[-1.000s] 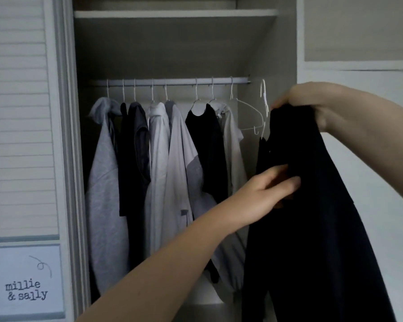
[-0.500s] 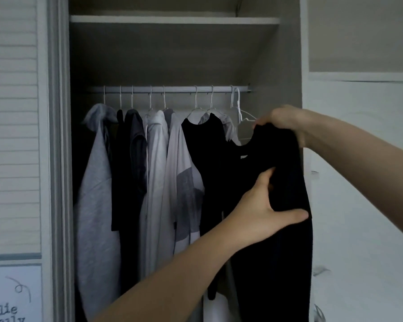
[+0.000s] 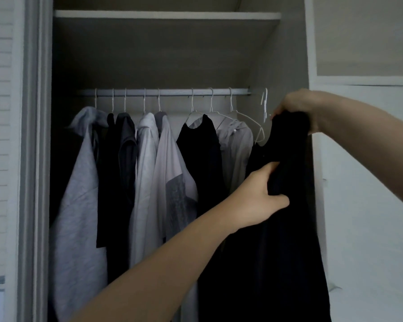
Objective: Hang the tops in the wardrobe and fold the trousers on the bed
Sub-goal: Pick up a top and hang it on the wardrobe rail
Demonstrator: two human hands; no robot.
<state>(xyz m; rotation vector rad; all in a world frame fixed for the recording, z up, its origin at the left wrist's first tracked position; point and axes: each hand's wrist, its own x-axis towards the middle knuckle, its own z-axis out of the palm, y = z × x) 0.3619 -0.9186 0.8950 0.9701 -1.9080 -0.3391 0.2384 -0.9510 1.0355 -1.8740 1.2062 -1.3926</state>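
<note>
A black top hangs from a white wire hanger at the right end of the open wardrobe. My right hand grips the top's shoulder together with the hanger, whose hook sits just right of the rail's end and off the rail. My left hand pinches a fold of the black cloth lower down, thumb in front. Several tops in grey, white and black hang along the rail on white hangers.
An empty white hanger hangs on the rail beside the black top. A shelf spans the wardrobe above the rail. A slatted sliding door stands at the left, a white panel at the right.
The black top and both hands have shifted a little right and up in view; the hanger hook now shows beyond the rail's right end. Both grips stay the same.
</note>
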